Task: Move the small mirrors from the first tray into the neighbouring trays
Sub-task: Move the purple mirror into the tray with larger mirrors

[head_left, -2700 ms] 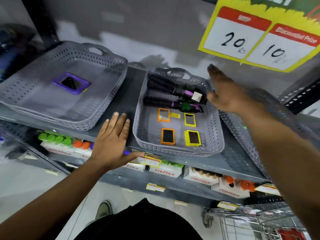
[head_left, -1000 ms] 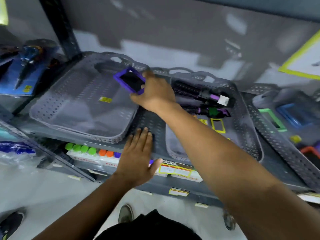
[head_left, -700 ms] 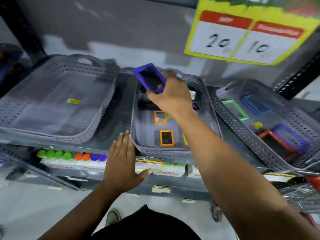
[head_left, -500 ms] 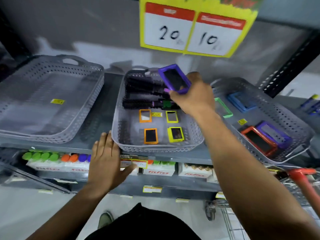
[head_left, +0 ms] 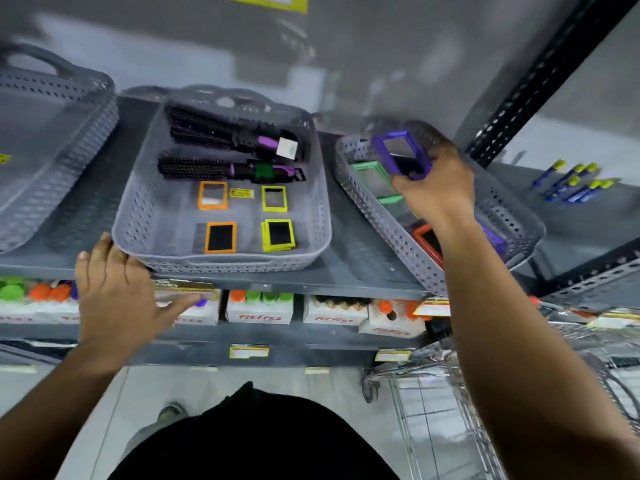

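The left hand (head_left: 116,289) rests flat on the shelf edge (head_left: 346,284), fingers loosely spread, holding nothing. Behind it, the middle tray (head_left: 138,216) holds four small mirrors, two orange-framed and two yellow-framed, plus two hairbrushes. The right hand (head_left: 438,188) pinches a purple-framed mirror (head_left: 401,152) above the right tray (head_left: 381,216), which seemingly holds three more.

Shelf (head_left: 363,271): three trays side by side. Left tray (head_left: 52,161): partly out of view. Middle tray (head_left: 221,258): two hairbrushes (head_left: 214,150) along its far end, four small mirrors (head_left: 247,216) in two rows nearer, a label (head_left: 241,193) between the far pair. Right tray (head_left: 391,233): further mirrors inside; right hand (head_left: 438,194) above it, gripping one mirror (head_left: 401,155). Left hand (head_left: 114,292): on the shelf's near edge, beside the middle tray's near left corner. Lower shelf: boxes (head_left: 259,310).
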`<state>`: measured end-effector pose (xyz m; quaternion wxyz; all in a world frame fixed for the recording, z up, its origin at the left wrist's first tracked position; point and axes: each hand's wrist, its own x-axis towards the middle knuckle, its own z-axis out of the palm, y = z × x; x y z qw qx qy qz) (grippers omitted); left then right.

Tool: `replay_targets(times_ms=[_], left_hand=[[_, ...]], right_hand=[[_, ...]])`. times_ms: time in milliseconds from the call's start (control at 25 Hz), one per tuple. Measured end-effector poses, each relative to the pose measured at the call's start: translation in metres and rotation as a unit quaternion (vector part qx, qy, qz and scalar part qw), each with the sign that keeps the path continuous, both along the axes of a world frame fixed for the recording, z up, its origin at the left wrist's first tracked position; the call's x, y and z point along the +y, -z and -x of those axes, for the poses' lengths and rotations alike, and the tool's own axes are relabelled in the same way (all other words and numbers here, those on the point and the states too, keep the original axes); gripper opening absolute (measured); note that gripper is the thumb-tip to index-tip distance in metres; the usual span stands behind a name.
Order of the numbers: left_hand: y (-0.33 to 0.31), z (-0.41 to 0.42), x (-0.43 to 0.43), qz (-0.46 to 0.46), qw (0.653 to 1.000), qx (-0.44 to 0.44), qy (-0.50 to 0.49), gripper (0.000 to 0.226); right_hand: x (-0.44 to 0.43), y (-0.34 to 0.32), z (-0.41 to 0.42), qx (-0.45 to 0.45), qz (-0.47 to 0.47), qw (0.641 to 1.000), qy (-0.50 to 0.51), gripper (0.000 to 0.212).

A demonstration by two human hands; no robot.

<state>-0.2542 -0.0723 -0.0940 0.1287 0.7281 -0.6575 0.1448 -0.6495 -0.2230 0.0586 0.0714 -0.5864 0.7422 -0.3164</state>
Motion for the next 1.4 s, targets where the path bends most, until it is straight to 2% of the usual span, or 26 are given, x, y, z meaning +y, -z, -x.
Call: replay_targets(times_ms=[320, 440, 520, 720, 880, 1080, 1400], left_hand=[[-0.003, 0.008, 0.003, -0.015, 0.996, 0.081, -0.011, 0.127], [0.004, 0.027, 0.014, 0.029, 0.987, 0.154, -0.016, 0.133], [0.008, 0.043, 0.024, 0.064, 0.984, 0.167, 0.003, 0.134], [-0.002, 0.085, 0.035, 0.127, 0.978, 0.09, 0.138, 0.119], [-0.036, 0.122, 0.022, 0.091, 0.969, 0.042, 0.226, 0.108], [-0.069, 0.158, 0.004, 0.062, 0.968, 0.001, 0.243, 0.11], [-0.079, 0.187, -0.011, 0.031, 0.971, 0.003, 0.238, 0.114]], right_hand=[[0.01, 0.009, 0.078, 0.06, -0.113, 0.989, 0.077, 0.054], [0.011, 0.012, 0.099, 0.112, -0.179, 0.974, 0.082, 0.051], [0.012, 0.016, 0.104, 0.136, -0.22, 0.963, 0.08, 0.05], [0.011, 0.02, 0.106, 0.173, -0.267, 0.946, 0.058, 0.047], [0.009, 0.017, 0.115, 0.207, -0.308, 0.927, 0.057, 0.052], [-0.001, 0.026, 0.135, 0.215, -0.321, 0.921, 0.054, 0.051], [-0.021, 0.051, 0.171, 0.236, -0.337, 0.909, 0.067, 0.05]])
